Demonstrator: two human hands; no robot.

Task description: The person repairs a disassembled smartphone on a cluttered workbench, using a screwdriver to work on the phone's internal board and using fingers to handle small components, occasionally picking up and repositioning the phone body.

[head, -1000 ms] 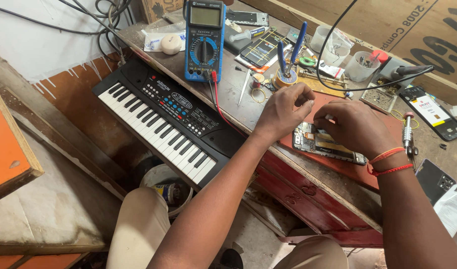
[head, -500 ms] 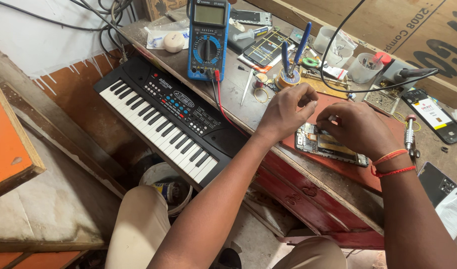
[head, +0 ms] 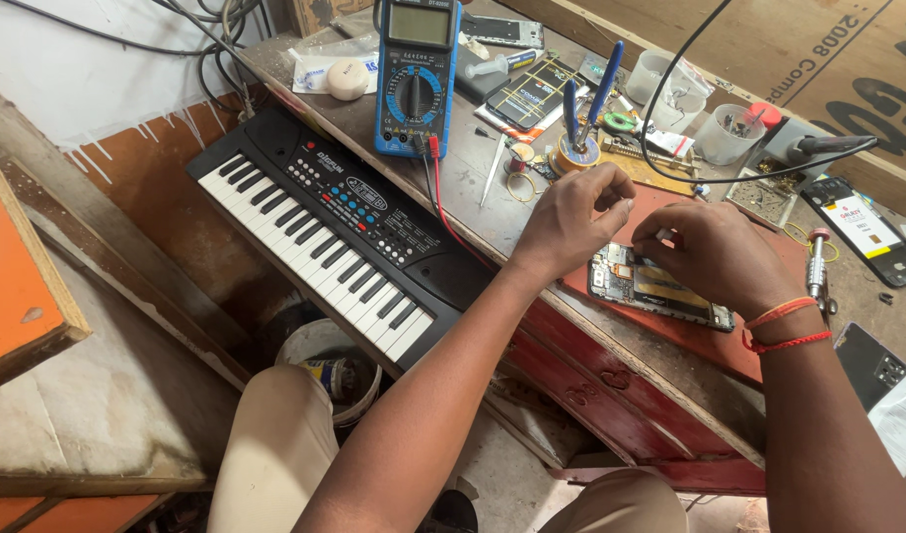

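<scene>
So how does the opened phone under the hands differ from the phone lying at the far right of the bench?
The opened phone has its back off, with circuit board and gold parts bare; the far-right phone is closed, with a pale sticker on it. The opened phone sits on the red mat, with the left hand and right hand over it; the far-right phone lies untouched on bare bench. Both lie flat and are dark slabs.

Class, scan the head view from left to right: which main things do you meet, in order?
Orange board → toy keyboard → blue multimeter → left hand → opened phone → right hand → screwdriver
</scene>
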